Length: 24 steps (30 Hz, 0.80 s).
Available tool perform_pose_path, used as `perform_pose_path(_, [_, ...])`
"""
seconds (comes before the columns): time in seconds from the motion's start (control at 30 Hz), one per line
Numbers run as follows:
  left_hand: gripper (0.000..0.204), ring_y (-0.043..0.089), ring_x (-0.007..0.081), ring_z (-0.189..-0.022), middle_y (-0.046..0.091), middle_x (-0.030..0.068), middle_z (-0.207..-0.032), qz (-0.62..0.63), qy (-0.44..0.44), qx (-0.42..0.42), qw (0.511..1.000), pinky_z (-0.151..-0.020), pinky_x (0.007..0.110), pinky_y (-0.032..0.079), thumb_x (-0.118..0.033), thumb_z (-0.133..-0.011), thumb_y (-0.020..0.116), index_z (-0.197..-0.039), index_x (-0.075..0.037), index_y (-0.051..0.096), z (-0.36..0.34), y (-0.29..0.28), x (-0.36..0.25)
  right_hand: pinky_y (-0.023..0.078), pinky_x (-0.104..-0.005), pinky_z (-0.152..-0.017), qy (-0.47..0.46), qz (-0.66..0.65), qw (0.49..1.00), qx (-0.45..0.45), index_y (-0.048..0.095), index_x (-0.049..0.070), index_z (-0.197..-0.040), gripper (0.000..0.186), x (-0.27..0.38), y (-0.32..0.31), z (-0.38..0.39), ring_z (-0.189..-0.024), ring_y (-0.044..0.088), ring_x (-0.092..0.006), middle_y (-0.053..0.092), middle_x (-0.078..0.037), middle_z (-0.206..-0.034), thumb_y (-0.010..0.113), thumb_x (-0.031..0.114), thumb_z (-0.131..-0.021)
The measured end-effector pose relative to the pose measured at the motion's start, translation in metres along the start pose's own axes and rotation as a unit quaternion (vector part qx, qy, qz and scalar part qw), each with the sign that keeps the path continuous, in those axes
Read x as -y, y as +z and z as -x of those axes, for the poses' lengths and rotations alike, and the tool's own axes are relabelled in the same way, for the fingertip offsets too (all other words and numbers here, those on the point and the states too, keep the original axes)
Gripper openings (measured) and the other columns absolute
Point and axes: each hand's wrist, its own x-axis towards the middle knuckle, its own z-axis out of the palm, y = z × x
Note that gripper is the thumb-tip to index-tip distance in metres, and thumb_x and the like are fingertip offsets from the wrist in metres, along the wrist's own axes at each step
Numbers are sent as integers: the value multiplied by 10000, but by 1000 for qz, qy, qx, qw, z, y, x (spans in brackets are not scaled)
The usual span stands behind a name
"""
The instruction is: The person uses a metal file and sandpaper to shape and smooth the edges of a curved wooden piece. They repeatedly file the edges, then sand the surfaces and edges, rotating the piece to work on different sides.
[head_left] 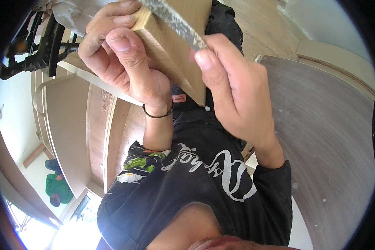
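A light wood-toned panel (171,50) stands tilted in front of my torso, its long edge and corner turned toward me. My left hand (125,62) is closed round its left corner, thumb on the near side and fingers toward the top of the view. In my right hand (237,87) is a long, thin metal file (175,23), grey and speckled with whitish residue, pinched between thumb and fingers. The file slants across the panel's upper corner; whether it touches the edge I cannot tell. Its far end is cut off by the top of the view.
A dark grey-brown board (321,125) fills the right side. To the left are a black metal frame (50,50), a whitish plastic bag (71,14) and beige cabinet panels (68,129). A person in green (58,189) is farther off at lower left.
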Motion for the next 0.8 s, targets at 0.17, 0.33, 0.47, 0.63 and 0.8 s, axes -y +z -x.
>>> perform_pose_path(0.17, [237, 625, 290, -1078, 594, 120, -1064, 11, -11, 19, 1000, -1043, 530, 496, -299, -1085, 431, -1058, -66, 470, -2, -1, 0, 414, -270, -529, -1, 22, 1000, 14, 628, -16, -1063, 220, 12, -3, 10, -546, 487, -111, 513, -59, -638, 505, 166, -1062])
perform_pose_path(0.33, [245, 638, 313, -1063, 595, 119, -1081, 4, 10, -10, 1000, -1043, 536, 496, -300, -1083, 425, -1062, -61, 476, -2, 2, 2, 433, -277, -536, 1, -10, 1000, 10, 629, -9, -1067, 213, 1, -3, 2, -552, 516, -118, 534, -63, -654, 509, 167, -1059])
perform_pose_path(0.47, [247, 630, 321, -1083, 592, 125, -1094, -5, -21, -9, 1000, -1033, 519, 508, -301, -1083, 431, -1068, -58, 475, 1, 3, -2, 421, -278, -528, -14, 10, 1000, -1, 631, -1, -1065, 217, 4, 3, 12, -545, 501, -111, 521, -54, -645, 509, 177, -1060])
perform_pose_path(0.63, [251, 629, 328, -1100, 593, 136, -1137, 22, -60, -30, 998, -1002, 496, 530, -306, -1087, 428, -1070, -59, 467, -2, 1, -3, 408, -282, -516, -25, 14, 1000, -9, 633, 8, -1066, 194, 2, -1, 8, -521, 494, -135, 518, -67, -638, 522, 167, -1054])
perform_pose_path(0.8, [248, 634, 296, -1067, 599, 138, -1136, -13, -12, 3, 1000, -1006, 515, 515, -315, -1084, 441, -1059, -69, 467, -3, 4, -2, 400, -290, -507, -45, 40, 998, -5, 634, 7, -1067, 177, -2, -3, -3, -506, 500, -172, 531, -79, -633, 550, 162, -1046])
